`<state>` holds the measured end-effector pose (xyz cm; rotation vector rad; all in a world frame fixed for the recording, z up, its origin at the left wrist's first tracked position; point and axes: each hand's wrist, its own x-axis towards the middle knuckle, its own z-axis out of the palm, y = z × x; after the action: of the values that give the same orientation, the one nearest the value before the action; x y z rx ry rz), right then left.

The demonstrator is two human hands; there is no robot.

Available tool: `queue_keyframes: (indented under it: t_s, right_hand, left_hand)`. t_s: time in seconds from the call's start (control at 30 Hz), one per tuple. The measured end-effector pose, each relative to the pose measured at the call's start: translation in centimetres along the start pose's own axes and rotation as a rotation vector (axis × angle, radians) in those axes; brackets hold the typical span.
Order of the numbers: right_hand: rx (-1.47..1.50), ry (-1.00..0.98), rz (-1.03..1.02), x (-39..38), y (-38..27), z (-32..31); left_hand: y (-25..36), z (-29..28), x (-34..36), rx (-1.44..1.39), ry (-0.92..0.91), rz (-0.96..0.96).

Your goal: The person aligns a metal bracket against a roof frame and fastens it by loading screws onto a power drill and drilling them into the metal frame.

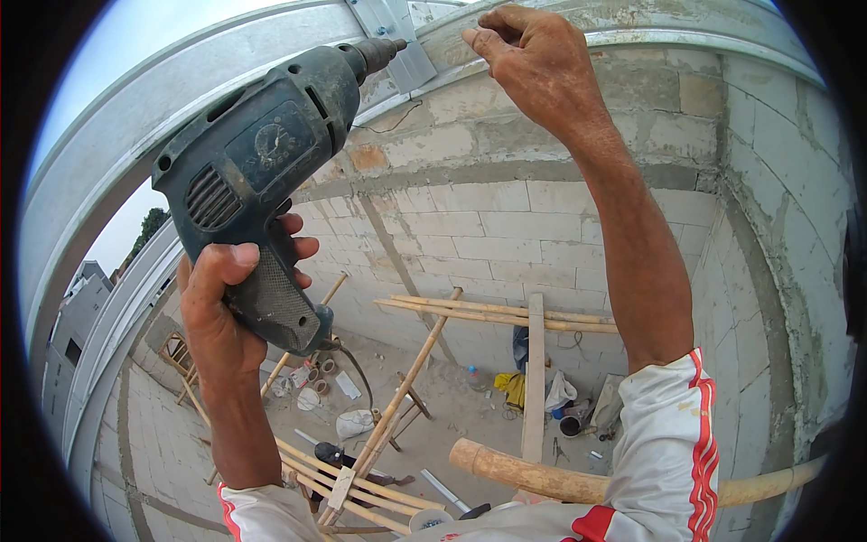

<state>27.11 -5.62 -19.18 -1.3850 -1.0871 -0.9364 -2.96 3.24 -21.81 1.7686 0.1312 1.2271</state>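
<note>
hand on left, which i watch from far, grips the drill left of the metal bracket; right hand is curled right of bracket, if pinching something i cannot tell. bracket already meets the beam; whether fastening remains, i cannot see.

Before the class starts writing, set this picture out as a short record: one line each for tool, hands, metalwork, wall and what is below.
Tool: dark corded power drill, chuck aimed toward a metal bracket; contact unclear
Left hand: wrapped around the drill's pistol grip
Right hand: raised, thumb and fingers drawn together; anything pinched cannot be made out
Metalwork: long silvery beam, upper left
Wall: pale rectangular blocks
Below: wooden plank, yellow bundle, white sack
</note>
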Motion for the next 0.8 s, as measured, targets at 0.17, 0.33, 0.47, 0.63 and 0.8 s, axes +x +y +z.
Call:
queue_keyframes:
  t_s: [0.17, 0.33, 0.47, 0.63, 0.8]
  right_hand:
    - [0.199, -0.237, 0.24, 0.4, -2.0, -2.5]
    - [0.166, -0.066, 0.122, 0.8, -1.0, -2.0]
    - [-0.012, -0.061, 0.131, 2.4, -2.7, -4.1]
    - [-0.551, -0.066, 0.107, 5.9, -4.0, -8.2]
    - [-0.87, -0.244, 0.148, 8.2, 3.3, -11.7]
  left_hand:
    - [-0.1, -0.1, 0.0, 0.005, -0.006, -0.005]
    - [0.6, 0.1, 0.1, 0.017, 0.003, -0.036]
    - [0.9, -0.1, -0.2, 0.058, 0.025, -0.054]
    - [0.9, 0.4, -0.5, 0.072, 0.035, -0.045]
    - [1.6, 1.7, -0.6, 0.127, 0.046, -0.026]
